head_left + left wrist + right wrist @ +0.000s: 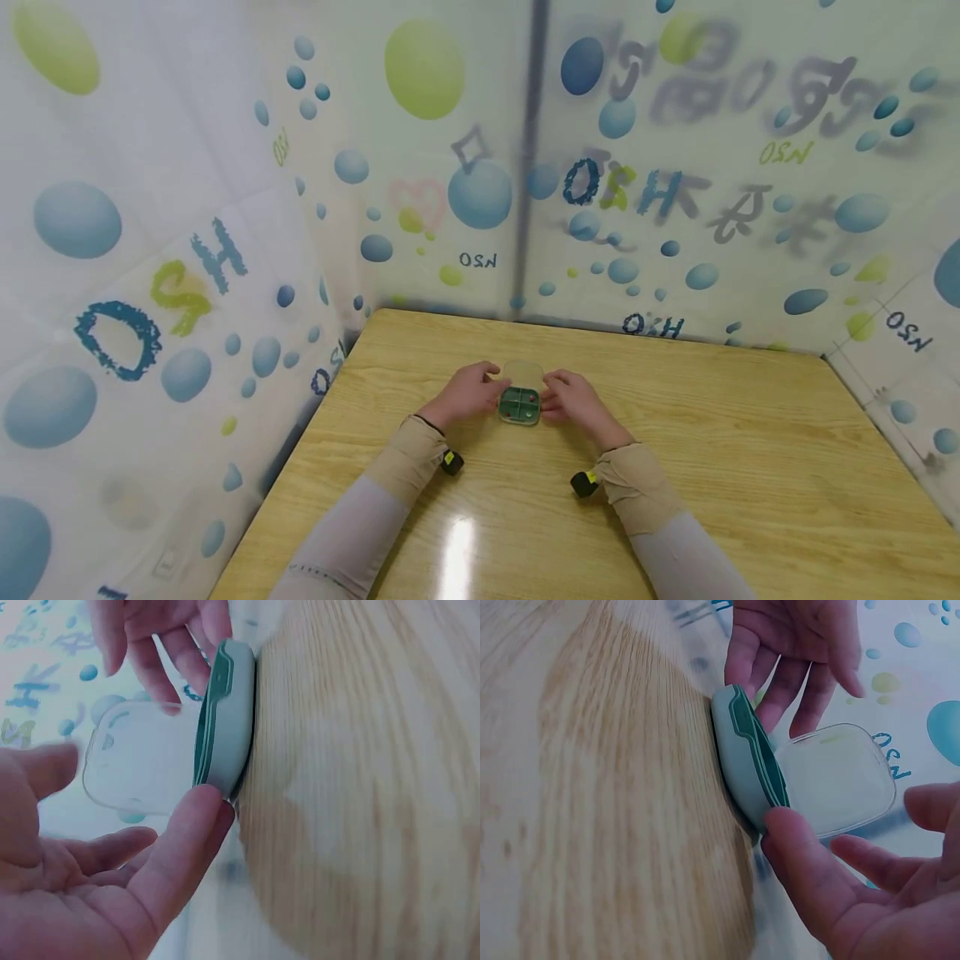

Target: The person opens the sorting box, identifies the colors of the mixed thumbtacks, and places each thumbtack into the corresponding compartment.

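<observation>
A small green pill box (519, 406) lies on the table with its clear lid (523, 375) raised at the far side. Its inside is split into several compartments, with tiny reddish and pale pieces in some. My left hand (470, 392) is at the left side of the box, the outer fingertips touching its pale green wall (235, 724) while the thumb stays apart. On the opposite side, my right hand (573, 402) touches the box (739, 750) with its lower fingers, thumb spread away. Neither hand is curled round it. The clear lid (838, 780) stands between the two hands.
The wooden table (712, 467) carries the box near its far left part. A white curtain (420, 167) with blue and green dots hangs behind and to the left. Black wrist cameras (584, 484) sit below both wrists, close over the tabletop.
</observation>
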Motion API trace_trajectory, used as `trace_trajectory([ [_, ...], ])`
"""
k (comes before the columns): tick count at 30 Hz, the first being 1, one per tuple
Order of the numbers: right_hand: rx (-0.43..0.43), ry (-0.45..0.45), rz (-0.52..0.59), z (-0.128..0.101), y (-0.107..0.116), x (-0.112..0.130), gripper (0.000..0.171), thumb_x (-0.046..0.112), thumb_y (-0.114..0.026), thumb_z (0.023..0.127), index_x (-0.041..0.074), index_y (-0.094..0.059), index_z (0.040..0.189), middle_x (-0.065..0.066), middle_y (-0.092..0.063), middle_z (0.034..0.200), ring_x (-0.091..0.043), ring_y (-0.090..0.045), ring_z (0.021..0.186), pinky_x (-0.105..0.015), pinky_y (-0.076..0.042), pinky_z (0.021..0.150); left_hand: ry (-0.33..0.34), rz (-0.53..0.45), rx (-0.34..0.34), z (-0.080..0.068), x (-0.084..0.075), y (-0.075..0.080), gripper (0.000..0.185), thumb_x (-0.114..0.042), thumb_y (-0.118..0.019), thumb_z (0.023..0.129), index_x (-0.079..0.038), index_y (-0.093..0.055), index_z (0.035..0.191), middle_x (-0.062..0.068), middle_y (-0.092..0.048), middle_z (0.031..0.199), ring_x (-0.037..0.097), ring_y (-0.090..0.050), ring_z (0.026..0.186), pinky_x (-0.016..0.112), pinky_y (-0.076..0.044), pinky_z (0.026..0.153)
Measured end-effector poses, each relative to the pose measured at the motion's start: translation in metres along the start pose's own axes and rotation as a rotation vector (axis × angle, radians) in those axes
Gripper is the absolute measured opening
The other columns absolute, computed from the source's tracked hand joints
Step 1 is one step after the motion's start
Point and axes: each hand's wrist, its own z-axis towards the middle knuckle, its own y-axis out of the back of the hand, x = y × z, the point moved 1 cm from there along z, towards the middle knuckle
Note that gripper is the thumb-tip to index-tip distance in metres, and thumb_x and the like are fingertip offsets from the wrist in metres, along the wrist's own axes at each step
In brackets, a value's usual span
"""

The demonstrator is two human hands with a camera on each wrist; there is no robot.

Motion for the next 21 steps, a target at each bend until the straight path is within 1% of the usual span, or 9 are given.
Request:
trace_trajectory([
  [2, 0.001, -0.021, 0.047, 0.0003, -0.0007, 0.0003, 0.051, 0.031, -0.044, 0.115, -0.009, -0.052, 0.146, -0.028, -0.066, 0.123, -0.021, -0.073, 0.091, -0.033, -0.066, 0.078, 0.019, -0.104, 0.009, -0.0003, -0.0011, -0.0011, 0.053, -0.036, -0.053, 0.113, 0.007, -0.057, 0.144, 0.024, -0.071, 0.122, 0.029, -0.076, 0.098, 0.039, -0.065, 0.084],
  [4, 0.008, -0.029, 0.070, 0.0003, -0.0012, 0.0002, 0.053, 0.034, -0.042, 0.116, -0.010, -0.050, 0.146, -0.028, -0.065, 0.123, -0.020, -0.072, 0.090, -0.033, -0.066, 0.078, 0.037, -0.167, 0.009, -0.0013, -0.0027, -0.0022, 0.054, -0.037, -0.047, 0.115, 0.009, -0.058, 0.140, 0.027, -0.069, 0.123, 0.034, -0.076, 0.103, 0.041, -0.066, 0.086],
  [7, 0.007, -0.044, 0.096, -0.0009, -0.0019, 0.0013, 0.053, 0.035, -0.042, 0.116, -0.009, -0.051, 0.144, -0.026, -0.064, 0.121, -0.020, -0.070, 0.089, -0.033, -0.066, 0.078, 0.061, -0.203, -0.008, -0.0023, -0.0040, -0.0033, 0.055, -0.037, -0.043, 0.116, 0.009, -0.058, 0.140, 0.029, -0.068, 0.124, 0.039, -0.074, 0.107, 0.043, -0.066, 0.087],
  [11, 0.001, -0.051, 0.108, -0.0027, -0.0026, 0.0024, 0.052, 0.035, -0.043, 0.116, -0.009, -0.052, 0.142, -0.026, -0.063, 0.122, -0.020, -0.070, 0.090, -0.032, -0.066, 0.078, 0.073, -0.222, -0.019, -0.0024, -0.0041, -0.0047, 0.054, -0.036, -0.039, 0.117, 0.009, -0.058, 0.141, 0.030, -0.067, 0.126, 0.041, -0.074, 0.109, 0.044, -0.066, 0.087],
  [15, -0.010, -0.058, 0.114, -0.0032, -0.0027, 0.0026, 0.053, 0.035, -0.045, 0.115, -0.010, -0.052, 0.142, -0.027, -0.062, 0.125, -0.021, -0.070, 0.091, -0.032, -0.066, 0.079, 0.081, -0.234, -0.029, -0.0015, -0.0035, -0.0058, 0.053, -0.035, -0.041, 0.116, 0.009, -0.059, 0.139, 0.030, -0.068, 0.125, 0.040, -0.074, 0.109, 0.043, -0.066, 0.086],
  [17, -0.016, -0.063, 0.116, -0.0031, -0.0028, 0.0027, 0.052, 0.034, -0.048, 0.114, -0.010, -0.054, 0.141, -0.026, -0.063, 0.124, -0.020, -0.070, 0.091, -0.032, -0.066, 0.079, 0.085, -0.232, -0.032, -0.0001, -0.0028, -0.0065, 0.051, -0.034, -0.045, 0.116, 0.009, -0.062, 0.136, 0.028, -0.069, 0.123, 0.038, -0.075, 0.107, 0.042, -0.066, 0.085],
  [21, -0.024, -0.062, 0.125, -0.0023, -0.0027, 0.0027, 0.046, 0.027, -0.056, 0.111, -0.010, -0.058, 0.138, -0.022, -0.066, 0.119, -0.019, -0.072, 0.091, -0.033, -0.066, 0.081, 0.084, -0.192, -0.029, 0.0020, -0.0018, -0.0074, 0.045, -0.032, -0.055, 0.112, 0.008, -0.067, 0.130, 0.025, -0.072, 0.120, 0.032, -0.076, 0.104, 0.039, -0.066, 0.085],
])
